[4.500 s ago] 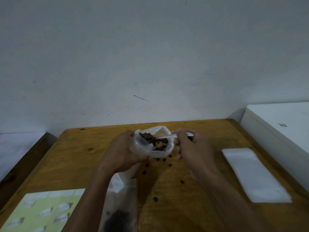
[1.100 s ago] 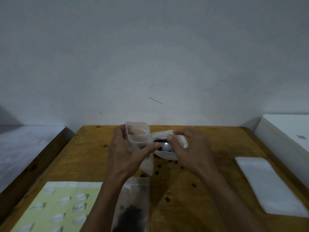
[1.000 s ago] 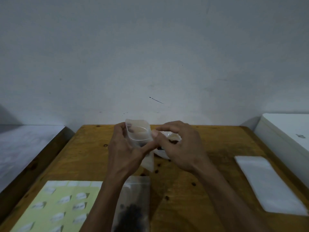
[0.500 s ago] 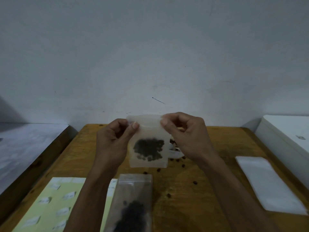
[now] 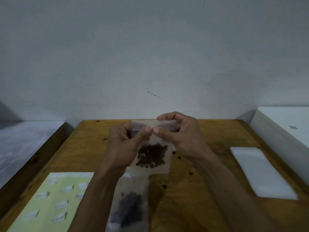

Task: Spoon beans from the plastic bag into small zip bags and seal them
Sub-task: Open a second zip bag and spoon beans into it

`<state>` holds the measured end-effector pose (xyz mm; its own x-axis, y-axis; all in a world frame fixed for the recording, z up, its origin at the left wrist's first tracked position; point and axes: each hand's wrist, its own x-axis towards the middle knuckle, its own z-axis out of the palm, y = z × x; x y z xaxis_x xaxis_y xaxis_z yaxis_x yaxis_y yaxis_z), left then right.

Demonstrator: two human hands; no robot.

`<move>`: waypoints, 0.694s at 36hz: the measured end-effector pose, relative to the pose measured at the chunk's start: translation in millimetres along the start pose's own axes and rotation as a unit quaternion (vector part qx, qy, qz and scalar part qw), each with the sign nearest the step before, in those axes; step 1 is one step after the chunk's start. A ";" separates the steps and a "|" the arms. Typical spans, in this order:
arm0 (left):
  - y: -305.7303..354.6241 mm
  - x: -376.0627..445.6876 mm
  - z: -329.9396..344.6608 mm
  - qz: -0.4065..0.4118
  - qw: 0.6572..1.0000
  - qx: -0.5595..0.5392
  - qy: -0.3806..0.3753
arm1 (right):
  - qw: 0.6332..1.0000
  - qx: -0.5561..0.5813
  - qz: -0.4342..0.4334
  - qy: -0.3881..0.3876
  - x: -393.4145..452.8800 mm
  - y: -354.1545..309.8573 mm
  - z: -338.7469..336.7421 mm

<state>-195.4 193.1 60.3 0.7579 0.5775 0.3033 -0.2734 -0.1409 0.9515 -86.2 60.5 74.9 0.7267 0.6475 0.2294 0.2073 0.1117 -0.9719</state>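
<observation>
A small clear zip bag (image 5: 155, 168) hangs upright above the wooden table (image 5: 209, 136), with a cluster of dark beans (image 5: 151, 155) in its lower half. My left hand (image 5: 124, 146) and my right hand (image 5: 181, 138) both pinch its top zip strip, thumbs and forefingers meeting near the middle of the strip. Another clear zip bag with dark beans (image 5: 129, 206) lies flat on the table below my hands. The plastic bean bag and the spoon are hidden behind my hands.
Several loose beans (image 5: 179, 157) lie scattered on the table right of the held bag. A stack of white empty bags (image 5: 260, 173) lies at the right. A pale green sticker sheet (image 5: 55, 201) lies at the near left. A white box (image 5: 284, 126) stands beyond the right edge.
The spoon left my right hand, which came over to the small bag. The bag was raised upright, and both hands have slid along its top strip toward the middle.
</observation>
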 end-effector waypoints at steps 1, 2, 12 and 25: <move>-0.3 -1.3 1.9 0.001 1.000 0.001 0.008 | 1.000 0.005 -0.001 0.007 -0.7 0.6 1.1; -0.5 -2.6 3.6 -0.001 1.000 0.000 0.015 | 1.000 0.011 -0.002 0.012 -1.7 0.9 2.2; 2.4 -15.3 1.0 -0.063 0.997 -0.041 -0.011 | 0.990 0.112 0.085 -0.026 -21.7 -5.2 -15.1; -20.6 -37.0 5.4 -0.249 0.967 -0.013 -0.049 | 0.978 0.094 0.186 0.012 -54.3 23.8 -31.4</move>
<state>-214.6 170.3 29.7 0.8517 0.4894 -0.1873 0.1258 0.1560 0.9797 -100.2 4.3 41.0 0.7448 0.6518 -0.1430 -0.1963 0.0092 -0.9805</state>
